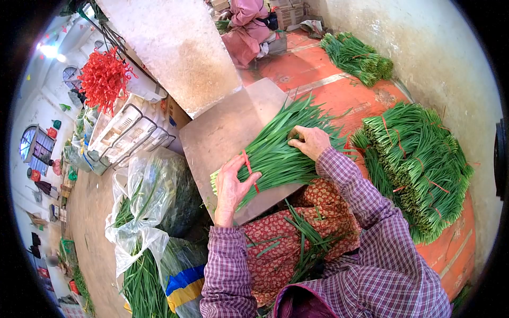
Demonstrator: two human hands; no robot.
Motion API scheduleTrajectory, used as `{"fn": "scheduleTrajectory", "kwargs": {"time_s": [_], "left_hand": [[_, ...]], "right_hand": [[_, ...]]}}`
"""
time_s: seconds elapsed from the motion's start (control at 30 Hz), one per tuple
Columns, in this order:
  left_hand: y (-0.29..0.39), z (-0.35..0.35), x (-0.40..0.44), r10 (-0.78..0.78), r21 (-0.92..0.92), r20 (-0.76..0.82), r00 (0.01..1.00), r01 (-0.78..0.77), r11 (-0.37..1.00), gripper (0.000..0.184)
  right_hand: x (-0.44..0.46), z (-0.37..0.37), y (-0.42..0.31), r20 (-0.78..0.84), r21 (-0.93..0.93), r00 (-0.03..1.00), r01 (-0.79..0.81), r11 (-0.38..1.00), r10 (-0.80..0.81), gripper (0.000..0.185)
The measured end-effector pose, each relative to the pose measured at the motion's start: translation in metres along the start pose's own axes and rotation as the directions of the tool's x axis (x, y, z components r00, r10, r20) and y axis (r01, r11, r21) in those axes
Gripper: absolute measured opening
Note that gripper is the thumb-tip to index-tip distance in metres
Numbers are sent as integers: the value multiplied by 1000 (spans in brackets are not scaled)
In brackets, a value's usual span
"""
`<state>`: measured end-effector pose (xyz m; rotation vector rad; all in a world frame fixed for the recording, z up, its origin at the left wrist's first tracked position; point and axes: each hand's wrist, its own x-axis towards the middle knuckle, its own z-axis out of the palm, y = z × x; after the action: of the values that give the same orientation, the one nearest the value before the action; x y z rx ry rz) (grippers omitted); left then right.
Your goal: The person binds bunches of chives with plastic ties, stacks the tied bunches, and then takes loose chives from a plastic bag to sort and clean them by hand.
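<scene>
A bundle of garlic chives (281,151) lies across a flat board (212,130) in front of me, its pale cut ends to the left and its leaves fanning to the right. A red tie (247,164) circles it near the cut ends. My left hand (231,183) grips the bundle there, thumb over the top beside the tie. Farther along the leaves, my right hand (310,142) rests with its thumb and fingers curled together on the greens. Its fingertips are partly hidden among the leaves. Loose leaf scraps (305,236) lie on the patterned apron (270,265) over my lap.
Stacked tied bundles (419,164) stand at right, with more bundles (358,58) by the wall. At left are plastic bags (154,191) of greens, a white crate (130,130) and red ties (105,79). An upright panel (175,47) stands beyond the board; another person (246,26) sits behind it.
</scene>
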<state>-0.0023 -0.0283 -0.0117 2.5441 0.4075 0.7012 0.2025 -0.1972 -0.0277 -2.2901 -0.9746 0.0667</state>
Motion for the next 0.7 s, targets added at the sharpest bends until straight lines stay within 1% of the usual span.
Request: {"fn": "scheduleTrajectory", "kwargs": {"time_s": [0.03,0.17,0.23,0.27,0.33,0.37,0.43,0.47,0.53,0.57,0.63,0.67,0.7], "left_hand": [[0,0,0,-8,-2,2,1000,8,1000,52],[0,0,0,-25,-16,10,1000,25,1000,52],[-1,0,0,-16,-26,9,1000,16,1000,52],[-1,0,0,-17,-26,9,1000,17,1000,52],[0,0,0,-23,-25,18,1000,24,999,52],[-1,0,0,-25,-25,16,1000,26,999,52],[-2,1,0,-10,-26,3,1000,10,1000,52],[-2,1,-1,-12,-26,1,1000,12,1000,52],[-2,1,0,15,-32,-3,1000,-15,999,52],[-2,1,0,12,-31,-6,1000,-12,999,52],[-1,0,0,20,-26,4,1000,-20,999,53],[0,-1,0,12,-22,-1,1000,-12,1000,53],[0,-2,1,9,-26,9,1000,-8,1000,53]], "right_hand": [[0,0,0,-5,10,999,41,999,-41,24],[-1,3,1,-47,-25,996,72,997,-73,21],[-3,5,4,-100,-82,977,179,981,-186,18],[-2,7,6,-99,-82,977,179,980,-187,18],[-2,10,8,-157,-115,941,284,952,-299,16],[-2,12,9,-155,-116,941,286,951,-302,16],[-2,13,9,-232,-99,906,340,935,-354,14],[-3,14,8,-231,-98,906,342,934,-356,14],[-6,15,3,-289,-61,909,297,953,-301,13],[-7,15,1,-287,-61,908,300,952,-305,13],[-9,16,-8,-349,157,932,165,974,-102,13],[-10,16,-13,-346,258,938,113,960,-17,14],[-6,25,-6,-405,340,914,143,930,7,15]]}}
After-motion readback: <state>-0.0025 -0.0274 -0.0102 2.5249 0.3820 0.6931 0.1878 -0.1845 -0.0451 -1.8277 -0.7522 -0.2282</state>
